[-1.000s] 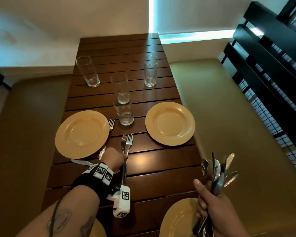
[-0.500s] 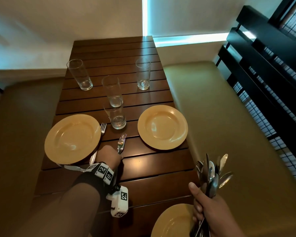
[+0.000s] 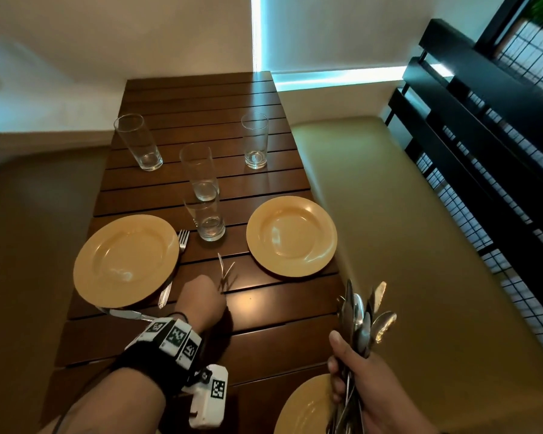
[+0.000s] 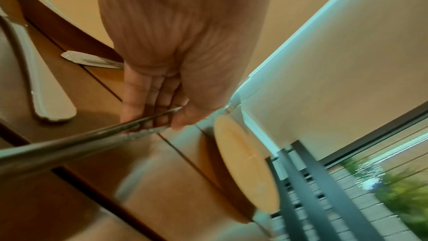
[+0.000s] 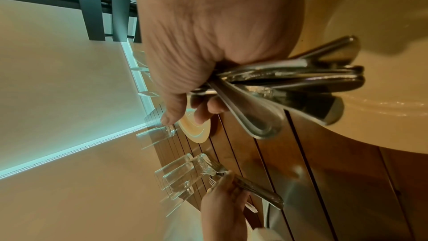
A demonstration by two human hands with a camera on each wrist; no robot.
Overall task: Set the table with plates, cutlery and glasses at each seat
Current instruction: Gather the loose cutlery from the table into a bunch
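Note:
My left hand [image 3: 201, 297] grips two forks [image 3: 224, 274] just above the wooden table [image 3: 201, 98], between the two far yellow plates. Their tines point away from me and splay apart. In the left wrist view the fingers [image 4: 148, 105] curl round the fork handles [image 4: 97, 135]. My right hand [image 3: 345, 374] holds a bundle of spoons and knives [image 3: 361, 321] upright over the near right plate [image 3: 308, 408]. The left plate [image 3: 126, 261] has a fork [image 3: 182, 241] at its right and a knife [image 3: 126, 314] at its near edge. The right plate [image 3: 292, 236] has no cutlery beside it.
Several empty glasses stand beyond the plates: one far left [image 3: 138, 142], one far right [image 3: 254, 140], two in the middle [image 3: 206, 208]. Padded benches [image 3: 405, 230] run along both long sides of the table. A black slatted railing [image 3: 483, 126] stands at right.
The forks in my left hand have turned from flat to edge-on and splayed, with the hand drawn slightly back. My right hand still holds its bundle in the same place.

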